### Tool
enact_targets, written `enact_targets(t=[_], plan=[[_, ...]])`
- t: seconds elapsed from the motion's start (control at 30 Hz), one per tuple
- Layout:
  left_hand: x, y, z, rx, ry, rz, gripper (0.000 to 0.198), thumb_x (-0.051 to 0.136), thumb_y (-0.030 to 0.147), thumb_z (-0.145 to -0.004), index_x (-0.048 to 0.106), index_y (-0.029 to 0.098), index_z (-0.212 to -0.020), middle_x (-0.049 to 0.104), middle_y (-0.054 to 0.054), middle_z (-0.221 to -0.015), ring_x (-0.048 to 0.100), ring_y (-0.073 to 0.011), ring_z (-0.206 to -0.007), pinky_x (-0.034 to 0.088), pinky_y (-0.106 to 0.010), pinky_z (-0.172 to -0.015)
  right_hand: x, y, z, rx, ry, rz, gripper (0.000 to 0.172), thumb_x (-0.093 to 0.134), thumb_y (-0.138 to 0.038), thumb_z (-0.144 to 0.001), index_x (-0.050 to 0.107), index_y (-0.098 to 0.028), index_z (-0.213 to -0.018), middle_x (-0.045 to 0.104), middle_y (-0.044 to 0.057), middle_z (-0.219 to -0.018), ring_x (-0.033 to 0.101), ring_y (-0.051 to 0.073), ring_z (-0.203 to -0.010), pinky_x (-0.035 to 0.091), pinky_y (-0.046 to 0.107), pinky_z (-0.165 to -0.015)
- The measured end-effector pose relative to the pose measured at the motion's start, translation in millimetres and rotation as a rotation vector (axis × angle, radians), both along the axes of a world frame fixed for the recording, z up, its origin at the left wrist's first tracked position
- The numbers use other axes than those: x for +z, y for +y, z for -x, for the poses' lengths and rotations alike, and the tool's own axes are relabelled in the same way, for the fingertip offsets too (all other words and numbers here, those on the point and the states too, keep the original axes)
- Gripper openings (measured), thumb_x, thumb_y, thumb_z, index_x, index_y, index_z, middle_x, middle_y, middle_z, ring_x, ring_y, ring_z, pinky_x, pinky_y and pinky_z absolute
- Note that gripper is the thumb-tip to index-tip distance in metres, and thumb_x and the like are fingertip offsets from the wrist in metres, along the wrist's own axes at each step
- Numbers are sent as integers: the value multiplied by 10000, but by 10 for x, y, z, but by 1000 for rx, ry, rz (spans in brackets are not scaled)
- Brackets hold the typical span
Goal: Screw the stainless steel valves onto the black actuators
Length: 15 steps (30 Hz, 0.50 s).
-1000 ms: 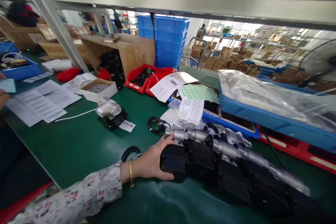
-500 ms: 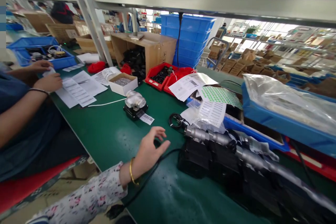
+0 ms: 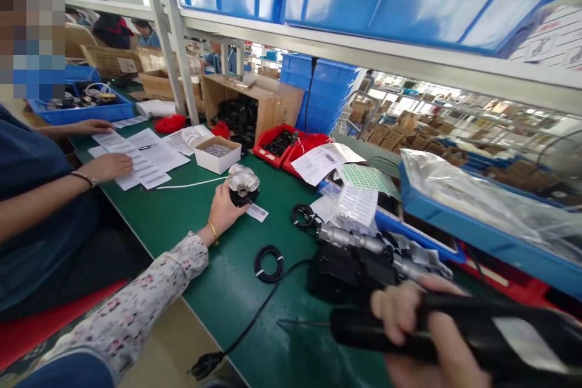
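Observation:
My left hand [image 3: 225, 209] is closed around the black base of a silver metal valve body [image 3: 243, 179], which has a barcode label [image 3: 258, 213] lying at its foot. In my right hand [image 3: 409, 315], blurred by motion, is a black electric screwdriver [image 3: 359, 327] with its thin bit pointing left over the green table. Just beyond that hand stands a row of black units with silver metal fittings [image 3: 350, 236]. A coiled black cable [image 3: 269, 264] lies between my hands, and its plug [image 3: 207, 365] sits near the table's front edge.
A co-worker's hands [image 3: 111, 167] rest on printed sheets [image 3: 152, 160] at the left. Behind stand a white box of small metal parts [image 3: 218, 157], red bins [image 3: 273, 154], a carton [image 3: 277, 106] and a blue tray [image 3: 491, 224]. A shelf with blue crates [image 3: 409, 9] spans above.
My left hand has reached forward and left and taken hold of the valve body's base. My right hand has come into view with the electric screwdriver. The co-worker's hands have lowered onto the papers.

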<state>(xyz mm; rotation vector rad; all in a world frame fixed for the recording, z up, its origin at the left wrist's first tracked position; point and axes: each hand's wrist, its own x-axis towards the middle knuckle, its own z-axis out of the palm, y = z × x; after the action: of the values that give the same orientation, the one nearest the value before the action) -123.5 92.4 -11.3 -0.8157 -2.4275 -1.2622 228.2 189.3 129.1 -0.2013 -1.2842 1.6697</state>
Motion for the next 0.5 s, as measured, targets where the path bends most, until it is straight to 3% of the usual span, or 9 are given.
enact_targets(t=[0.1, 0.2, 0.33, 0.5], plan=[[6, -51, 58, -25, -3, 55, 662, 703, 453, -619, 466, 163, -1166, 470, -86, -1060, 545, -306, -1017, 466, -463, -904, -83, -70, 435, 118, 11, 28, 238, 645, -316, -914, 494, -204, -1060, 461, -18, -632, 430, 106, -495, 426, 236, -546], [46, -111, 64, -40, 0, 78, 610, 693, 481, -623, 494, 169, -1108, 477, -70, -1027, 557, -285, -986, 478, -427, -891, -153, -66, 797, 140, 17, 73, 268, 654, -310, -891, 466, -187, -1035, 473, -28, -612, 434, 104, -469, 427, 226, -525], [114, -242, -12, -33, -15, 71, 617, 681, 497, -636, 482, 156, -1111, 499, -73, -1023, 559, -284, -985, 481, -424, -885, -200, 25, 1109, 67, 21, 175, 386, 725, -340, -817, 449, -168, -1024, 474, -34, -592, 436, 105, -458, 423, 200, -479], [234, -567, -190, -23, -36, 53, 662, 663, 533, -647, 461, 146, -1145, 532, -84, -1047, 578, -279, -964, 496, -426, -861, -275, 160, 1365, -121, 92, 246, 403, 772, -344, -756, 470, -156, -945, 473, -35, -581, 447, 108, -453, 444, 205, -471]])
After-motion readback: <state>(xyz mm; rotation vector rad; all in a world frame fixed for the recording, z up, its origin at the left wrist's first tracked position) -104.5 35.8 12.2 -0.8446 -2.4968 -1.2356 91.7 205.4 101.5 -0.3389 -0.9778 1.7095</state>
